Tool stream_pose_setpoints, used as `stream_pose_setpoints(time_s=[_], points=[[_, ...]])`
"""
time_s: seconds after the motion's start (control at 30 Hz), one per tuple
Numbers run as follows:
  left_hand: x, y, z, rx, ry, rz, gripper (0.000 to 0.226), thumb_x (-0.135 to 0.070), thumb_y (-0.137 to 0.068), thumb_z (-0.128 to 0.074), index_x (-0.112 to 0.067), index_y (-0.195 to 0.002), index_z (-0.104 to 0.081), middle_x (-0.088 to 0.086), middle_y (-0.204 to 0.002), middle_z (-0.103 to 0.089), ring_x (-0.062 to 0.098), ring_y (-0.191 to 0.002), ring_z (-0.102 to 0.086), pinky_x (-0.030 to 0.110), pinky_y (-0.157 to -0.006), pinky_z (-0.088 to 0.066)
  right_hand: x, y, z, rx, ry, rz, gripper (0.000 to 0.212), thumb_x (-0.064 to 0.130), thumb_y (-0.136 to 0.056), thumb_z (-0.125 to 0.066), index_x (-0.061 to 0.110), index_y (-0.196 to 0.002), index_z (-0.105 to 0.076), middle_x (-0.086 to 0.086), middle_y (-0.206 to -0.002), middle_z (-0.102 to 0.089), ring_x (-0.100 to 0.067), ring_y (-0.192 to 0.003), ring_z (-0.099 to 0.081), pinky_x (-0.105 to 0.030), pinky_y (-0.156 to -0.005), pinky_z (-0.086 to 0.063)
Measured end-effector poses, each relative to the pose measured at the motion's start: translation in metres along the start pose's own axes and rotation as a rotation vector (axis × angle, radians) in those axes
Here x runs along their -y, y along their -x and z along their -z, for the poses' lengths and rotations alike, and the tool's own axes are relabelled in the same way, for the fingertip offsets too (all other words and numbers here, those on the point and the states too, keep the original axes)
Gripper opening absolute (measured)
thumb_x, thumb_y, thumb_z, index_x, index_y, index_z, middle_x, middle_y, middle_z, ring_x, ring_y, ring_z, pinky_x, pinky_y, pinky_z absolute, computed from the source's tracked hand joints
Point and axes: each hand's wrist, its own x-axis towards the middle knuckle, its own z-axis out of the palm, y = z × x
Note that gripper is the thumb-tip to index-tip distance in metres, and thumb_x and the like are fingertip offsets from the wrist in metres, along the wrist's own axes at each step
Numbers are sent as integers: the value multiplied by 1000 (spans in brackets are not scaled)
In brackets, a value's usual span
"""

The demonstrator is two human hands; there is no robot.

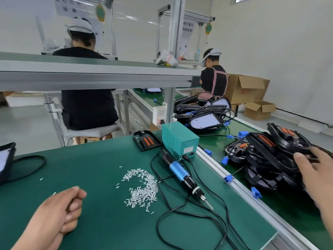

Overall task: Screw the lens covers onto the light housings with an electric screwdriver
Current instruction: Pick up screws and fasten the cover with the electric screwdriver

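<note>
A blue and black electric screwdriver (182, 175) lies on the green mat with its bit pointing toward me. Left of it is a heap of small silver screws (143, 188). My left hand (59, 215) rests on the mat at the lower left, fingers curled into a loose fist, holding nothing that I can see. My right hand (314, 175) reaches to the far right and grips the edge of a black light housing (281, 159) in a pile of housings with orange parts and blue plugs.
A teal power box (179, 139) stands behind the screwdriver, its black cables looping across the mat. A small black part (146, 140) lies beside it. More housings (203, 121) sit farther along the conveyor. A black lamp (5, 159) is at the left edge. Two people sit beyond.
</note>
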Motion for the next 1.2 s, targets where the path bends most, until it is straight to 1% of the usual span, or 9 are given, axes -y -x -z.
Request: stream_pose_setpoints(time_s=[0.1,0.33,0.47,0.6,0.73,0.8,0.87,1.03,1.2], points=[[-10,17,-10,9,-50,-7,28,-26,-107,-52,-3,-97,-63,0,-64,-38,11,-46,-25,14,-43,-21,1,11,-20,30,-28,21,59,90,-88,-52,63,-140,-47,11,-104,-71,-30,-101,-70,-34,-76,-51],[-23,34,-22,-33,-101,15,23,-23,-106,-50,-7,-94,-61,-2,-64,-38,13,-49,-24,21,-43,-16,102,111,-86,197,-98,118,53,87,-88,-52,49,-123,-64,29,-99,-70,-13,-88,-70,-43,-78,-61],[-28,37,-25,-63,-127,50,20,-22,-103,-50,-10,-93,-61,-2,-64,-39,13,-50,-25,25,-45,-17,139,150,-120,320,-118,202,46,78,-86,-53,45,-116,-65,23,-89,-69,-25,-79,-69,-50,-81,-58],[-31,41,-27,-73,-122,62,15,-20,-99,-49,-13,-90,-60,-3,-64,-40,13,-51,-25,27,-46,-18,172,188,-154,455,-172,325,20,63,-97,-62,48,-109,-65,29,-90,-69,-7,-77,-65,-38,-72,-49],[-30,40,-24,-115,-85,74,17,-19,-98,-48,-13,-92,-62,-3,-66,-41,14,-53,-25,26,-45,-19,203,222,-185,661,-192,488,8,46,-101,-60,40,-101,-65,7,-62,-63,-8,-51,-54,-27,-54,-43],[-30,37,-21,-150,-14,97,20,-17,-101,-47,-11,-95,-64,-3,-67,-45,13,-52,-26,26,-46,-20,219,239,-198,746,-198,576,10,45,-100,-59,38,-94,-63,5,-60,-60,-7,-50,-51,-22,-52,-40],[-30,34,-17,-203,116,147,21,-13,-102,-45,-8,-99,-66,-3,-66,-50,12,-50,-29,24,-45,-20,233,253,-215,828,-195,637,14,42,-102,-59,35,-90,-61,3,-62,-60,-8,-52,-49,-28,-54,-41],[-33,29,-9,-279,753,252,17,3,-106,-45,2,-110,-62,7,-73,-56,12,-52,-47,19,-37,-32,271,282,-271,947,-172,747,20,41,-104,-59,30,-87,-58,6,-67,-61,-12,-59,-53,-36,-62,-46],[-35,29,-5,-269,815,269,14,0,-105,-49,1,-107,-63,4,-68,-54,10,-47,-45,19,-33,-29,322,315,-333,1000,-172,868,16,38,-105,-57,31,-90,-59,12,-77,-67,-8,-74,-61,-34,-70,-49]])
